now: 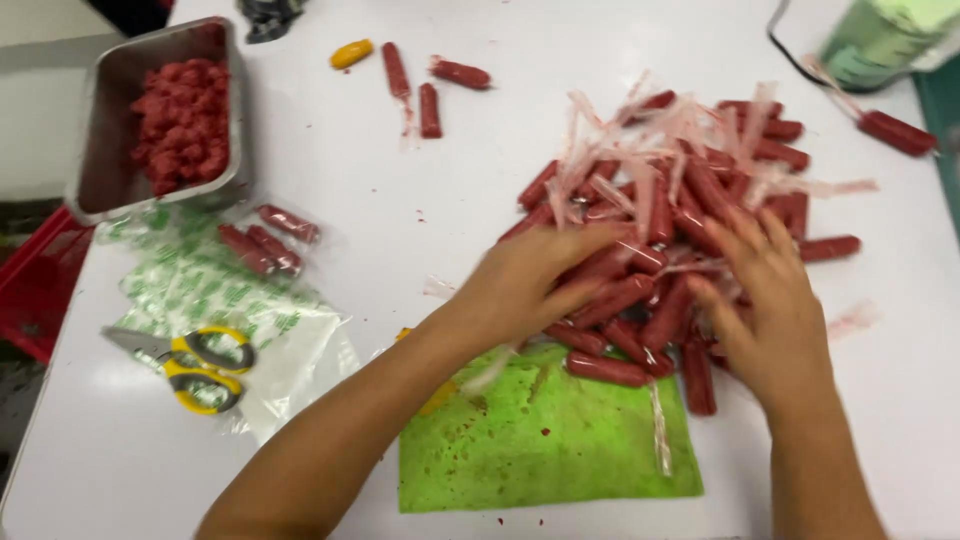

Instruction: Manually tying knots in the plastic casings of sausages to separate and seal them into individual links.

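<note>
- The left hand lay palm down on the near-left edge of the sausage pile, fingers spread and loosely curved over several sausages; it was blurred, and whether anything was pinched in it could not be told
- The right hand rested flat on the near-right part of the same pile, fingers splayed wide, nothing seen clasped
- The pile of red wrapped sausages sat right of centre on the white table, its near edge overlapping the green cutting mat
- Loose clear wrapper strips lay tangled over the top of the pile
- A metal tray at far left held red chopped pieces
- Yellow-handled scissors lay on a printed plastic bag, which had a few sausages on it
- Three stray sausages and one yellow piece lay at the far edge, well apart from the pile
</note>
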